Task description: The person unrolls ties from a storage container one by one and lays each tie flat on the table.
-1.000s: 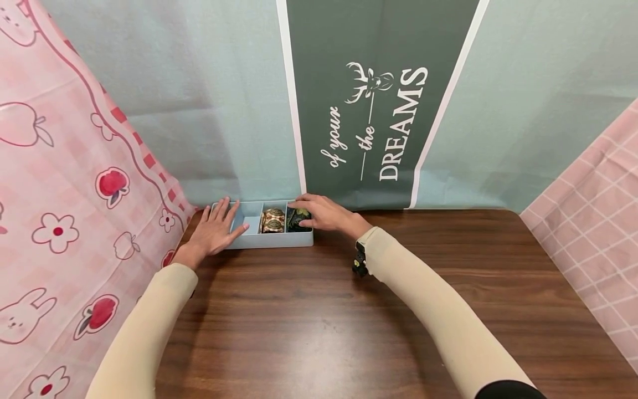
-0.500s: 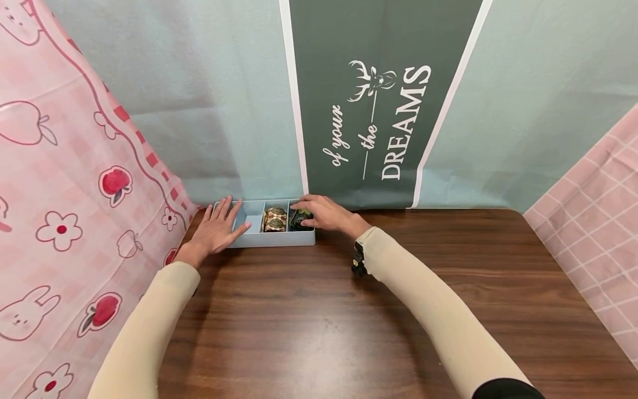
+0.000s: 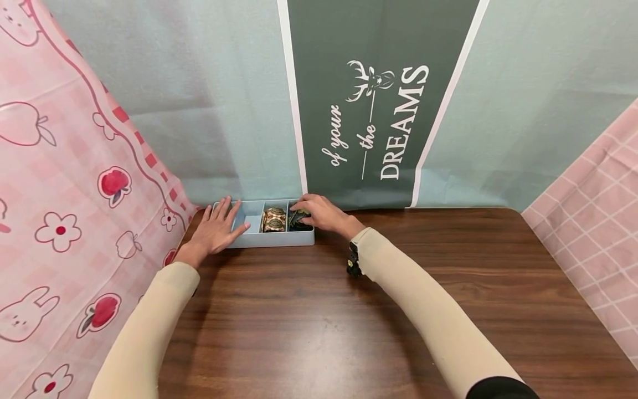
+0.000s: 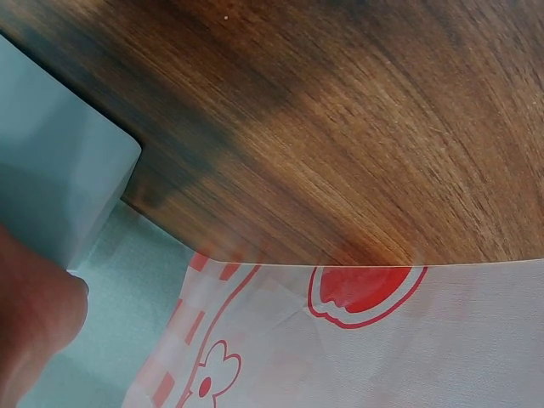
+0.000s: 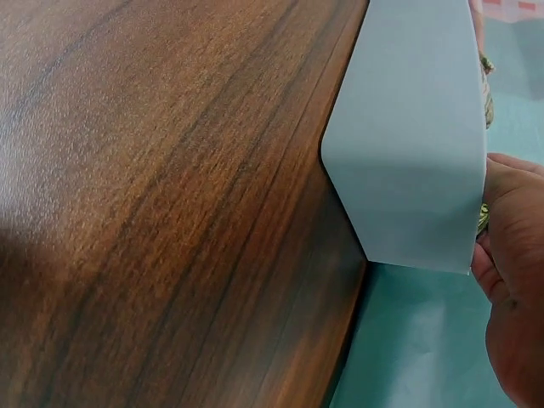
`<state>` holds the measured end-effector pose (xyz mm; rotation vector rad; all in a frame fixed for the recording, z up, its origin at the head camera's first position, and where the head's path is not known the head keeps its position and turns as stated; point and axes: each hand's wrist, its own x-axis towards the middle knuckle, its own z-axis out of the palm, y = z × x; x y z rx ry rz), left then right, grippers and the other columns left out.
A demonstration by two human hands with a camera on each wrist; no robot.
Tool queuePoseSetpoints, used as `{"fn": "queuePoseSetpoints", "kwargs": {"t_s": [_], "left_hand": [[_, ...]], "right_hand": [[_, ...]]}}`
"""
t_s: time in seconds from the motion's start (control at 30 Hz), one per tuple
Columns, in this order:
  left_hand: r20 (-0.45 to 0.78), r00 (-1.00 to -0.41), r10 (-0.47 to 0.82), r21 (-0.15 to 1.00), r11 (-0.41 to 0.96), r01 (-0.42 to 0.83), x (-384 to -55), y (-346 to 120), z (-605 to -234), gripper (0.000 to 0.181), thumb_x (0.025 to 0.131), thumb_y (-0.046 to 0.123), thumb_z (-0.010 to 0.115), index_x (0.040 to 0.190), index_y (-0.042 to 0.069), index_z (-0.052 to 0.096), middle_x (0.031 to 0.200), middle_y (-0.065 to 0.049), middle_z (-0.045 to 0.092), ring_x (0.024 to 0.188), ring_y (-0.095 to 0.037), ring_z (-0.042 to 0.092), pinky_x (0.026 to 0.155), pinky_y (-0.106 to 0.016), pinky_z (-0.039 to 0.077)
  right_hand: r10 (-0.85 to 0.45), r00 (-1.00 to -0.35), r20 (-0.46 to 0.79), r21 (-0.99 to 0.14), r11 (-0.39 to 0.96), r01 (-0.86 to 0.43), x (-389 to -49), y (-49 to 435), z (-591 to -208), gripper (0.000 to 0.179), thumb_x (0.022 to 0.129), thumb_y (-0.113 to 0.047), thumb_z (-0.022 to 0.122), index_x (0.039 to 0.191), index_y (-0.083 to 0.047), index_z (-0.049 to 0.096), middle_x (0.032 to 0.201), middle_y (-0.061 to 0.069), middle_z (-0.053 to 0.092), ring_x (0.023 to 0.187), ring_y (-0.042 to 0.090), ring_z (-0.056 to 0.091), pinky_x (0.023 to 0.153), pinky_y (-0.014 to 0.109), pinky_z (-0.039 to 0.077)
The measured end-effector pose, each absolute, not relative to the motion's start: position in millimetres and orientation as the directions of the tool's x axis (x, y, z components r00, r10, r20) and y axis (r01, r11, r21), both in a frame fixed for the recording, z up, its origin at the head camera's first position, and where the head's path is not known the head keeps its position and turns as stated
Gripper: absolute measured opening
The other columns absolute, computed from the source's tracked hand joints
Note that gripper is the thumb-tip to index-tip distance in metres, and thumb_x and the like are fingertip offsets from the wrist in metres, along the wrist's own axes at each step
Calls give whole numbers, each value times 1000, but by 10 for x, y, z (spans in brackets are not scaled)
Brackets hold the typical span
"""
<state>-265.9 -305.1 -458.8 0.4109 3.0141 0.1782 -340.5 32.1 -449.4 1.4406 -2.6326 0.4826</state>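
Note:
A long light-blue divided box lies at the back left of the table. My left hand rests over its left end, fingers spread and straight. In the middle compartment sits a brown and cream patterned cloth roll. The right compartment holds a dark roll with a yellow-green leaf pattern. Over that end, my right hand holds the dark roll between thumb and fingers, hiding part of it. In the right wrist view, the box's pale side shows, with a sliver of the patterned roll beside the hand.
The brown wood-grain table stretches in front and to the right of the box. A green and grey printed cloth hangs close behind it. Pink patterned cloths stand at the left and right.
Both hands keep their places at the box. My right wrist has shifted slightly left, while the left hand and the box stay the same.

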Motion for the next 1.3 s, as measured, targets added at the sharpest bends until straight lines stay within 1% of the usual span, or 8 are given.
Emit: {"fn": "queuePoseSetpoints", "kwargs": {"t_s": [0.3, 0.47, 0.67, 0.8, 0.93, 1.1, 1.3], "left_hand": [[-75, -961, 267, 126, 958, 257, -2655, -3047, -4591, 87, 110, 65, 29, 171, 8, 5, 176, -24, -3, 163, -43, -2, 128, -64, -5], [-79, -962, 263, 125, 960, 252, -2645, -3044, -4599, 87, 110, 65, 28, 171, 8, 6, 176, -24, -2, 163, -43, -2, 128, -64, -6], [-80, -962, 260, 128, 960, 248, -2644, -3038, -4593, 88, 109, 67, 27, 172, 9, 6, 176, -24, -3, 163, -42, -3, 128, -63, -6], [-81, -963, 258, 121, 961, 247, -2648, -3042, -4594, 87, 109, 66, 27, 172, 9, 7, 176, -24, -3, 163, -43, -3, 128, -64, -5], [-80, -962, 259, 109, 962, 250, -2653, -3039, -4591, 87, 109, 66, 28, 172, 9, 8, 176, -25, -3, 163, -43, -2, 128, -65, -3], [-82, -961, 266, 106, 961, 257, -2658, -3047, -4594, 87, 109, 66, 28, 172, 9, 7, 176, -25, -3, 163, -44, -2, 128, -66, -2], [-81, -960, 267, 104, 960, 259, -2671, -3050, -4605, 87, 109, 66, 28, 172, 10, 6, 176, -24, -4, 163, -43, -2, 128, -66, -3]], "right_hand": [[-783, -568, 251, -276, 505, -818, -3418, 308, -4513, 36, 95, -10, 79, 131, -7, 75, 128, 14, 71, 120, 29, 67, 104, 44, 54], [-783, -568, 254, -295, 497, -816, -3417, 315, -4519, 36, 95, -9, 80, 131, -6, 76, 126, 14, 71, 118, 29, 67, 103, 44, 55], [-776, -574, 261, -323, 491, -809, -3420, 336, -4508, 35, 96, -7, 77, 131, -7, 76, 126, 14, 71, 115, 27, 68, 98, 43, 56], [-770, -572, 281, -353, 472, -808, -3416, 348, -4483, 36, 95, -5, 77, 131, -6, 76, 123, 14, 71, 107, 26, 69, 91, 42, 57], [-773, -558, 302, -353, 453, -819, -3410, 362, -4449, 37, 93, -2, 77, 130, -6, 77, 120, 14, 72, 100, 24, 68, 86, 41, 57], [-768, -552, 324, -368, 436, -822, -3393, 382, -4409, 38, 91, 0, 77, 129, -6, 77, 119, 14, 72, 98, 23, 67, 83, 40, 56], [-760, -553, 342, -399, 415, -818, -3383, 422, -4393, 39, 91, -1, 75, 129, -6, 77, 121, 13, 72, 101, 23, 67, 83, 39, 55]]}}
